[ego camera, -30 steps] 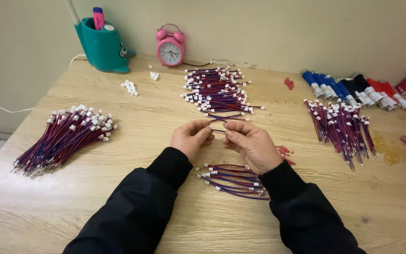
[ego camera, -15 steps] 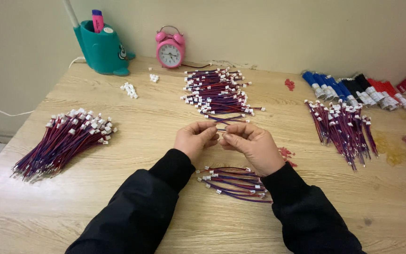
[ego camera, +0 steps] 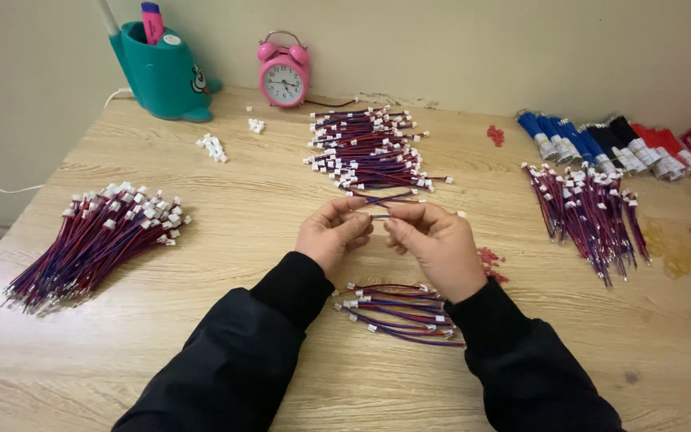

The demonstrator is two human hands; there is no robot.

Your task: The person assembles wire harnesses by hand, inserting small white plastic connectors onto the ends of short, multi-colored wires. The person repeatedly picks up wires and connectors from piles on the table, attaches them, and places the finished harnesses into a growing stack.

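Both hands are meeting at frame centre: left hand (ego camera: 332,234) and right hand (ego camera: 435,244) are pinching a thin red-blue wire lead (ego camera: 379,215) between closed fingertips. That light grip is risking a slip onto the lower-centre finished pile (ego camera: 400,310).

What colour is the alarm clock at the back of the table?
Pink, with a white face; the alarm clock shows clearly in the head view.
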